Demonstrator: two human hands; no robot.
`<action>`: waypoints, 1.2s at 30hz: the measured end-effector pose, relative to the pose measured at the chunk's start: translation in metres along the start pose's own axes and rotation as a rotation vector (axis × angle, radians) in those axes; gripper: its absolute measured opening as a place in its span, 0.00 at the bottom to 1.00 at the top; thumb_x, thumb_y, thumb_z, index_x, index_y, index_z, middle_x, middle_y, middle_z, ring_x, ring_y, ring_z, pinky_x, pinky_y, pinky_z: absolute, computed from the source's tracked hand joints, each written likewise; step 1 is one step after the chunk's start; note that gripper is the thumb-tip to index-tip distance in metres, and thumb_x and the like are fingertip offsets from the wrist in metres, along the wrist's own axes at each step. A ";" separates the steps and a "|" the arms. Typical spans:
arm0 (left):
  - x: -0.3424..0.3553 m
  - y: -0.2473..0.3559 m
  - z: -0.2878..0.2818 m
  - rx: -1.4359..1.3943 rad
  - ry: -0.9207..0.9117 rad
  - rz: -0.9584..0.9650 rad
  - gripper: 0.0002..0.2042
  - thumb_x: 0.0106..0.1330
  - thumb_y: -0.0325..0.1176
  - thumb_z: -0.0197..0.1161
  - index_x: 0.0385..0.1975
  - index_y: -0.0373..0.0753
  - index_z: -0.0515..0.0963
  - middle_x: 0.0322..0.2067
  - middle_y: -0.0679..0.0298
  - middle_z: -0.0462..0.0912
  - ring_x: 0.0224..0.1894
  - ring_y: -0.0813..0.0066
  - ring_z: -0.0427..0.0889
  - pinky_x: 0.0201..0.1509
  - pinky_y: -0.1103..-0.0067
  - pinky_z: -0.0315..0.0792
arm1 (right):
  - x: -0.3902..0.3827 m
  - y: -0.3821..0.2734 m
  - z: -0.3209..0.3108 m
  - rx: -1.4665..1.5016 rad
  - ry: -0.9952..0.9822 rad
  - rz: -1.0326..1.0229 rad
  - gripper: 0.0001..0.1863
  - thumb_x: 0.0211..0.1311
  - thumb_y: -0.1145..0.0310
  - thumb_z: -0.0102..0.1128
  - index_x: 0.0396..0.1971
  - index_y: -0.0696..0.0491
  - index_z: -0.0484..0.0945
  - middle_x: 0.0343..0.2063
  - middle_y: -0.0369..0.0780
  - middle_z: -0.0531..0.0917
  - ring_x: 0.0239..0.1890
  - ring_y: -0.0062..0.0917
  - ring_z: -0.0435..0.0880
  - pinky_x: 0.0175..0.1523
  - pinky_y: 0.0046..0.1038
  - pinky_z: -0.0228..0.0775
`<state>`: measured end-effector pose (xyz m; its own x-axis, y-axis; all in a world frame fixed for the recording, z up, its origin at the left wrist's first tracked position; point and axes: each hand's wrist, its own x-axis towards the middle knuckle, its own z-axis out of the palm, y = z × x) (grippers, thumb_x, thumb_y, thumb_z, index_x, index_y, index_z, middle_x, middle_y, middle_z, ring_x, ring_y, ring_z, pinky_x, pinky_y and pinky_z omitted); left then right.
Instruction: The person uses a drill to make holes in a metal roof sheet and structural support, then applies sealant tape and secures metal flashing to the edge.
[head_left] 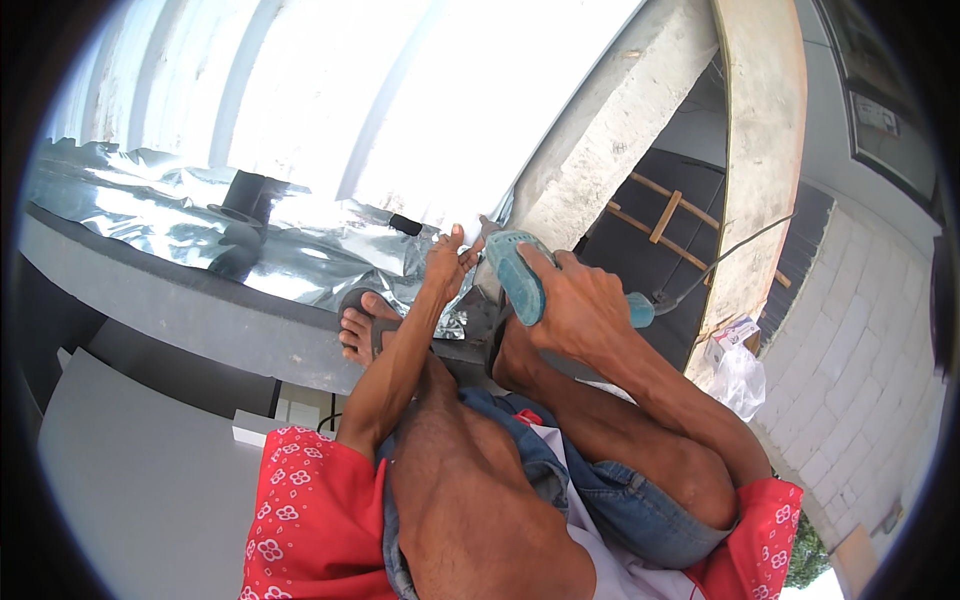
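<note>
Head view: right hand (582, 303) clasps teal power tool (516, 277), likely heavy, rigid; grip mid-body; left hand (446, 264) beside its tip (487, 224), pinch unclear.

Silver foil sheeting (140, 205) covered the grey ledge (230, 330), alongside a white corrugated panel (300, 90). The right hand (580, 300) gripped a teal corded power tool (517, 280), its tip directed at the panel's lower right corner. The left hand (447, 262) was just beside that tip; whether it held anything was unclear. 1 sandalled foot (370, 325) rested near the ledge's near edge, and a black flanged fitting (247, 197) sat toward its left end.
</note>
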<state>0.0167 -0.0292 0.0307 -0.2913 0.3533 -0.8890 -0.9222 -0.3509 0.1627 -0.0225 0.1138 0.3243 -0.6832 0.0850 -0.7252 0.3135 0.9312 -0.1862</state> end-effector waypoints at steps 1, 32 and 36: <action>0.000 0.000 -0.001 0.010 -0.010 0.006 0.21 0.74 0.48 0.60 0.53 0.37 0.71 0.45 0.64 0.80 0.45 0.69 0.85 0.38 0.79 0.78 | 0.001 -0.001 0.000 -0.009 0.001 -0.001 0.41 0.45 0.58 0.68 0.65 0.46 0.71 0.37 0.51 0.82 0.32 0.52 0.85 0.37 0.50 0.78; -0.178 0.106 -0.013 0.643 -0.012 0.222 0.32 0.74 0.50 0.58 0.66 0.27 0.65 0.55 0.52 0.78 0.50 0.64 0.85 0.52 0.73 0.79 | 0.008 0.009 -0.003 -0.172 -0.068 -0.088 0.42 0.47 0.59 0.70 0.66 0.49 0.67 0.39 0.54 0.83 0.35 0.51 0.86 0.40 0.48 0.78; -0.282 0.086 -0.092 0.533 0.210 0.193 0.24 0.75 0.50 0.57 0.49 0.30 0.81 0.41 0.58 0.86 0.48 0.71 0.84 0.51 0.72 0.78 | 0.011 0.007 -0.014 -0.285 -0.075 -0.112 0.40 0.46 0.57 0.72 0.62 0.50 0.68 0.39 0.53 0.83 0.39 0.51 0.86 0.44 0.48 0.78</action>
<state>0.0434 -0.2388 0.2558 -0.4594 0.1287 -0.8789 -0.8740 0.1110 0.4731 -0.0371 0.1257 0.3244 -0.6494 -0.0400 -0.7594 0.0345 0.9960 -0.0820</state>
